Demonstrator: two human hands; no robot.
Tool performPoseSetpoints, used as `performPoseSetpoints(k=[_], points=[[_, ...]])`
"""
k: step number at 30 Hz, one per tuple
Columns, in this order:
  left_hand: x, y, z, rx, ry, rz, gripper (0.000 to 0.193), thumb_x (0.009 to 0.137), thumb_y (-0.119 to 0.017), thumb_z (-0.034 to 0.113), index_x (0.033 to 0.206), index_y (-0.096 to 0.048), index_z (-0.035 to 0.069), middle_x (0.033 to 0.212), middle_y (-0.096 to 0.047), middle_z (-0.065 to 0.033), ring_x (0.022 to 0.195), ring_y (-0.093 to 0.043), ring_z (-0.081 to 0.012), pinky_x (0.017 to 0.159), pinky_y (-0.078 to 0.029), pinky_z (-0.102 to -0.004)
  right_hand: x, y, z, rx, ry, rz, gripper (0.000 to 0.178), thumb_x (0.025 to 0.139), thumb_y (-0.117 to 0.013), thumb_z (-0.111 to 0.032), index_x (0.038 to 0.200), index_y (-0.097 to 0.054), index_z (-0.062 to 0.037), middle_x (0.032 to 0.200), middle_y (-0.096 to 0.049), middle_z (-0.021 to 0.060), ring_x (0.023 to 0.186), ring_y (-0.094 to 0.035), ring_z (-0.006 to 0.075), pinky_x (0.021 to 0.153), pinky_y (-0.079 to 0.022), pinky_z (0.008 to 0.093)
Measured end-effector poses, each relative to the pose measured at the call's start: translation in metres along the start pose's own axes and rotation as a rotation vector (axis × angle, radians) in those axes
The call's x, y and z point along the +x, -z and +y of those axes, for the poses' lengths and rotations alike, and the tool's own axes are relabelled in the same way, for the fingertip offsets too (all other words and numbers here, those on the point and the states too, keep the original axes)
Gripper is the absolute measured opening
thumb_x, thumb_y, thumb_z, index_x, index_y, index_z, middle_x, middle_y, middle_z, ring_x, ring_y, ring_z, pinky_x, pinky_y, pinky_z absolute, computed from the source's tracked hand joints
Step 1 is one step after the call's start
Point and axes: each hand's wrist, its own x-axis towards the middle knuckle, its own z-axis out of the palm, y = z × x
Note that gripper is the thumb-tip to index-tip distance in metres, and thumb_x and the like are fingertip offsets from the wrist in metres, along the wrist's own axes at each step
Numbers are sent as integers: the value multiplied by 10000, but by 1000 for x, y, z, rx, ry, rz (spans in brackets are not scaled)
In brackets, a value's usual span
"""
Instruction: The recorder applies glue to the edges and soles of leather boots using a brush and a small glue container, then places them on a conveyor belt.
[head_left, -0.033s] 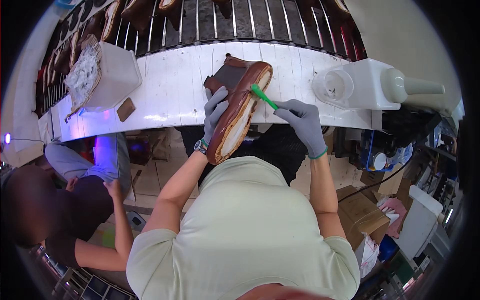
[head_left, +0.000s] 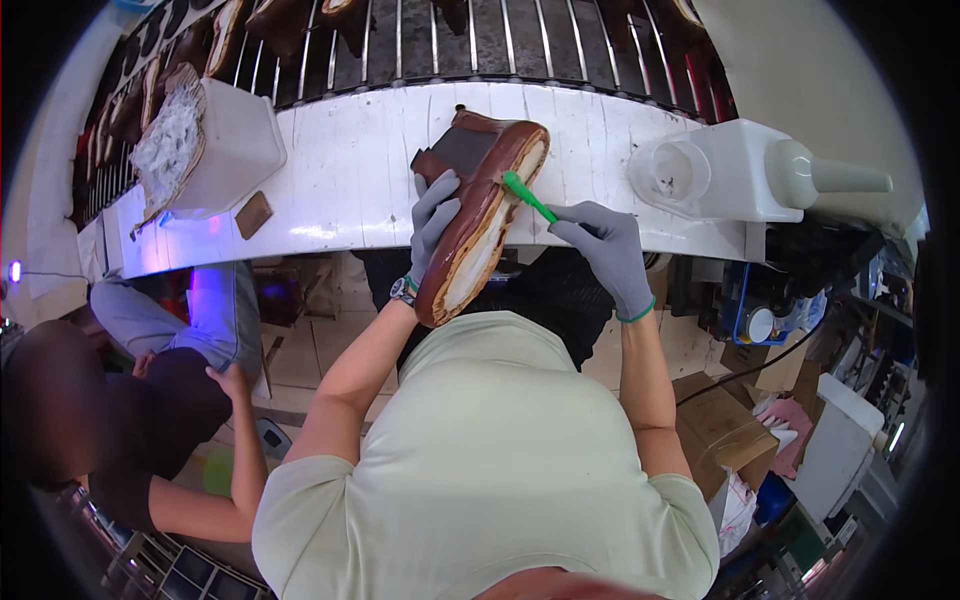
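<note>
A brown leather boot [head_left: 455, 235] with a dark side panel is tilted over the near edge of the white table, its toe towards me. Its unsoled underside, pale in the middle with a tan rim, faces right. My left hand [head_left: 433, 210], in a grey glove, is closed round the boot's left side. In my gloved right hand [head_left: 605, 245] is a slim green brush [head_left: 530, 196], pinched by its thin end. The brush's thicker head meets the boot's edge about midway along; its bristles are hard to make out.
On the white table [head_left: 335, 200] stand a white tub [head_left: 235, 150] with crumpled wrapping, a small brown block [head_left: 254, 215], a clear cup [head_left: 672, 172] and a white jug-like container [head_left: 745, 170]. Beyond runs a metal roller rack [head_left: 480, 50] bearing boots. Another person [head_left: 170, 420] sits at left.
</note>
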Motion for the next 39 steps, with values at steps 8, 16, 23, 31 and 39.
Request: performPoseSetpoints(k=[8,16,23,31,39], points=[[-3,0,-1,-138,70,25,781,777,-811,107,1418,-367,83,1405,-405,-178,1345,-426,-339,1101,-405,-434,-34,-28,-29,-137,243,-7,251,805,-750,-70,1055,-746,-53,839,-707,87,711,-652,165,629,-492,263],[0,0,2,-26,109,23,697,773,-815,199,1333,-413,99,1366,-463,-179,1294,-479,-344,1165,-226,-592,-50,-31,-50,-260,469,-252,281,749,-770,-26,1029,-760,-56,867,-712,100,717,-670,208,647,-528,287],[51,22,28,-407,705,-218,589,777,-756,12,1314,-518,-14,1285,-597,-134,1124,-601,-233,1016,-462,-343,-52,4,-45,147,209,144,303,774,-726,52,1073,-735,10,883,-720,90,757,-652,133,664,-502,250],[124,38,-5,-344,816,-273,625,896,-697,316,1373,-490,-32,1126,-680,-144,1045,-652,-239,915,-496,-343,-61,35,-31,248,56,402,272,826,-643,60,1086,-720,35,869,-699,56,656,-517,41,548,-378,184],[86,48,39,569,420,-966,1324,575,-836,568,1565,-120,59,1544,-206,-326,1397,-273,-507,1080,-242,-657,-62,43,-18,321,31,457,247,842,-638,34,1072,-729,22,847,-687,28,603,-464,20,511,-341,178]])
